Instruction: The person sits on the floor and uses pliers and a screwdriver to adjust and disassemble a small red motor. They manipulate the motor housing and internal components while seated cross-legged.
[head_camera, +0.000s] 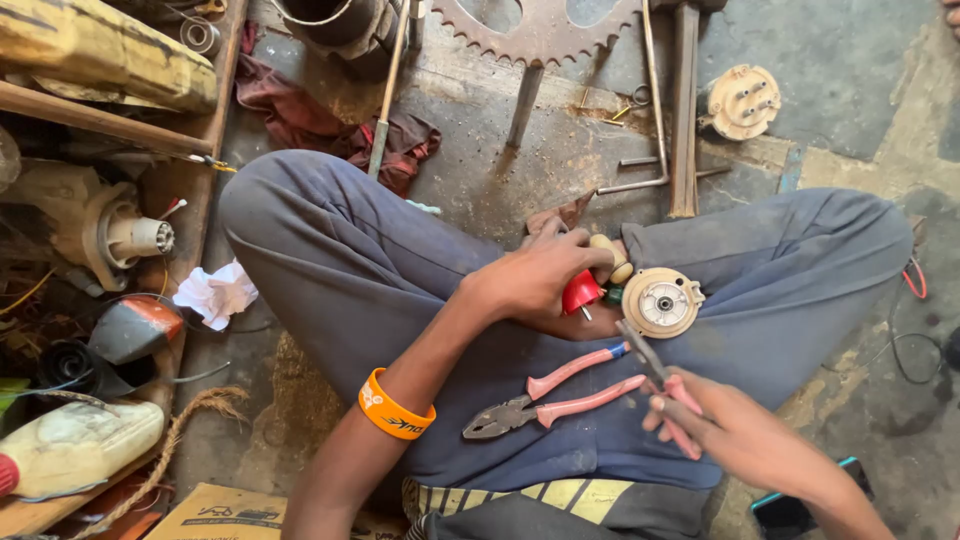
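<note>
My left hand (535, 278) is closed around a red-handled screwdriver (581, 293), held over my lap beside a round beige motor cover (660, 302) that rests on my right leg. My right hand (735, 430) grips a slim pink-handled tool (655, 365) whose metal tip points up toward the cover's lower edge. A pair of pink-handled pliers (548, 398) lies loose on my lap between the two hands. An orange wristband (394, 408) sits on my left forearm. I sit cross-legged in blue-grey trousers (330, 260).
A large toothed sprocket (535, 30) and metal rods (684, 110) lie ahead on the concrete floor, with a second beige round part (743, 101) at the far right. Dark red rags (300, 110), a crumpled white paper (215, 293), rope (190, 420) and cluttered motor parts (120, 235) fill the left.
</note>
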